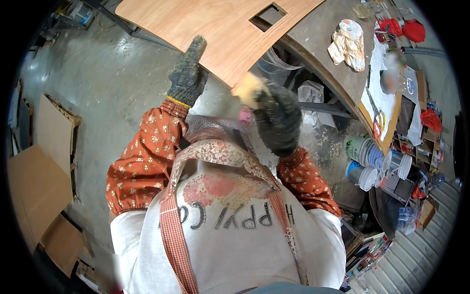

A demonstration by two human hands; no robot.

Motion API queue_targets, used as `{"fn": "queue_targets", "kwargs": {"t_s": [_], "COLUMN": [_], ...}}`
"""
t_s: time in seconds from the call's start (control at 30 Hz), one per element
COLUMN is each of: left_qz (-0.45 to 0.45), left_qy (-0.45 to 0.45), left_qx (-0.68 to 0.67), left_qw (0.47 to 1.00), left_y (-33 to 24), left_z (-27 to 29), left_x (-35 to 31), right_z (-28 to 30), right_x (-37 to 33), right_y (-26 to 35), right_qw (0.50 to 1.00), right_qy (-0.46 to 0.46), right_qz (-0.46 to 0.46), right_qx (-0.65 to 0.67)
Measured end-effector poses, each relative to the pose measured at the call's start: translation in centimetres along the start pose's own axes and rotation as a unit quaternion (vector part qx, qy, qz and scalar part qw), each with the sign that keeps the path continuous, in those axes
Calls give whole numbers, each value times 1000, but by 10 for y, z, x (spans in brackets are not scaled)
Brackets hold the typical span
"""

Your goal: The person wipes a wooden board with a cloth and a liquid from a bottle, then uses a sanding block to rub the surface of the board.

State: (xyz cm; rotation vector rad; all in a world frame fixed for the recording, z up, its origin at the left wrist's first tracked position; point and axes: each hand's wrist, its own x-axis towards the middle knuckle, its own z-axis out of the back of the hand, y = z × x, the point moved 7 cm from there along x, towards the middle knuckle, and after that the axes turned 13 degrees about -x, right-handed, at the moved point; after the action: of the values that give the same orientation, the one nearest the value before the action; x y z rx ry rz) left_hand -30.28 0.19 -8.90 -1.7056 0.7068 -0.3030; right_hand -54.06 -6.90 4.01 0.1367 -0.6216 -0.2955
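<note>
A light-brown wooden board (205, 34) with a rectangular cutout lies ahead of me, its near corner pointing toward my body. My left hand (187, 73), in a dark knit glove, grips the board's near left edge, with a finger lying on the top face. The fingers beneath the edge are hidden. Close to the near corner, my right hand (278, 117), also gloved and smeared by motion, is closed around a pale yellow sponge-like block (248, 89). Blur hides the block's exact kind, and I cannot tell whether it touches the board's edge.
A grey worktable (318, 44) on the right bears a stained cloth (348, 45) and scissors (378, 120). Stacked buckets (364, 157) stand below it, beside cluttered shelves. Cardboard sheets (36, 191) lean at the left. A table leg (323, 109) runs under the worktable.
</note>
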Motion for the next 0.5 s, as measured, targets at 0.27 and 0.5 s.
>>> {"fn": "queue_targets", "kwargs": {"t_s": [0.27,0.5], "left_qz": [20,-365], "left_qy": [43,138], "left_qx": [-33,363], "left_qw": [998,846], "left_y": [-1,-34], "left_z": [-2,-22], "left_x": [-1,-23], "right_z": [4,-8], "right_x": [-5,-12], "right_y": [-8,-1], "right_qw": [996,994], "right_qy": [-83,-39], "right_qz": [-24,80], "right_qx": [8,-68]}}
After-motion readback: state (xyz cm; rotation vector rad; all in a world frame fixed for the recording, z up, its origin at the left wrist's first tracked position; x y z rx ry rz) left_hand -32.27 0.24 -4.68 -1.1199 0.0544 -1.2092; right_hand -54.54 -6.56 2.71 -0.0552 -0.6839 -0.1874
